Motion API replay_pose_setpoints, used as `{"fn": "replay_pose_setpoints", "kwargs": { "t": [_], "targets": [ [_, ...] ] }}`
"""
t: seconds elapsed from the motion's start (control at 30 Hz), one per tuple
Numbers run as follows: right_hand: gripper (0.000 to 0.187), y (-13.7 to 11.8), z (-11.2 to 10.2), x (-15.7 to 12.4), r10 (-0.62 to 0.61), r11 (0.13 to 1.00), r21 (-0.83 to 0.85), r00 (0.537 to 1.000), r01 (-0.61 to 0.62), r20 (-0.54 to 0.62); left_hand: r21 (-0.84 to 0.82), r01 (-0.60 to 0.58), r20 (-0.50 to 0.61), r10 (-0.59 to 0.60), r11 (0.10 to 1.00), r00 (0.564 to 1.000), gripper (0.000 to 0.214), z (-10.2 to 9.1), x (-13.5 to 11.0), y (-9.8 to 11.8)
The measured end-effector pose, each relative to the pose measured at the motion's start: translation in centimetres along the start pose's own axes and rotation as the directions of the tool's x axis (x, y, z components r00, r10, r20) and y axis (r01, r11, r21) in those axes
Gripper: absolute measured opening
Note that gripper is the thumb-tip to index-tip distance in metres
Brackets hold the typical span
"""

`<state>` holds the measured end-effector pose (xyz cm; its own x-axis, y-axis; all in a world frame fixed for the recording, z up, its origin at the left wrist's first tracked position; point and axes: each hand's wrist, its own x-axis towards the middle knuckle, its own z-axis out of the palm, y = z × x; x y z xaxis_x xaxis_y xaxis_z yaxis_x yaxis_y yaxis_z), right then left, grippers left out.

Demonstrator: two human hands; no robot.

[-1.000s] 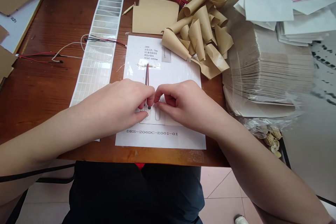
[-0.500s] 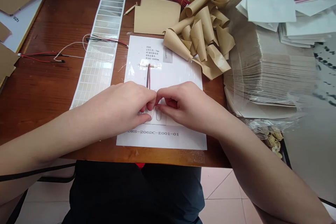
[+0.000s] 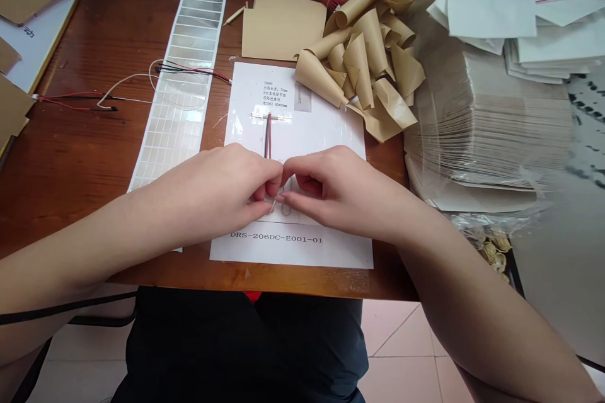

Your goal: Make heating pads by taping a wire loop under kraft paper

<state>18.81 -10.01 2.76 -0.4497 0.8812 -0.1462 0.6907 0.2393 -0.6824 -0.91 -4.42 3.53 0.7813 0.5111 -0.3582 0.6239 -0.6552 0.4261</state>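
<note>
Left hand (image 3: 212, 192) and right hand (image 3: 338, 189) close tight, pinching a thin pale wire (image 3: 273, 204) over a printed sheet (image 3: 307, 252). A slip could snag the red-and-black leads (image 3: 268, 136) — or kink the wire.

Surface finishes at the bench: glossy, red-brown varnished wood on the desktop (image 3: 80, 157), smooth matt white paper on the printed sheet (image 3: 293, 255), and smooth plastic insulation on the red and black wires (image 3: 267, 136). Matt, slightly rough kraft paper forms the curled cones (image 3: 359, 56), while shiny clear plastic film (image 3: 491, 151) covers the stack of matt card (image 3: 501, 85). The label strip (image 3: 177, 75) has a glossy, light-reflecting surface, and the floor tiles (image 3: 401, 343) appear smooth pink ceramic.
</note>
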Motion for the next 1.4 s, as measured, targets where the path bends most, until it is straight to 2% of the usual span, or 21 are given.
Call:
{"fn": "replay_pose_setpoints", "kwargs": {
  "t": [0.17,0.27,0.87,1.13,1.4],
  "targets": [
    [0.006,0.17,0.11,0.13,0.007,1.0,-0.003,1.0,-0.007,0.004,-0.02,-0.013,0.0,0.013,1.0,1.0,0.012,0.22,0.18,-0.12],
    [0.011,0.21,0.25,0.2,0.027,1.0,-0.008,1.0,-0.027,-0.002,-0.028,0.0,-0.008,0.0,1.0,1.0,0.012,0.26,0.19,-0.09],
    [0.011,0.27,0.11,0.17,0.048,0.999,0.023,0.999,-0.048,0.001,0.051,-0.039,0.017,0.038,0.998,0.999,0.014,-0.23,-0.22,0.32],
    [0.017,0.34,0.08,0.2,0.063,0.998,0.006,0.998,-0.063,0.003,-0.039,-0.01,0.01,0.011,0.999,1.0,0.012,-0.2,0.04,0.19],
    [0.02,0.25,0.27,0.17,0.063,0.998,0.014,0.998,-0.063,-0.011,-0.021,-0.009,0.0,0.009,1.0,1.0,0.013,-0.17,0.1,0.12]
  ]
}}
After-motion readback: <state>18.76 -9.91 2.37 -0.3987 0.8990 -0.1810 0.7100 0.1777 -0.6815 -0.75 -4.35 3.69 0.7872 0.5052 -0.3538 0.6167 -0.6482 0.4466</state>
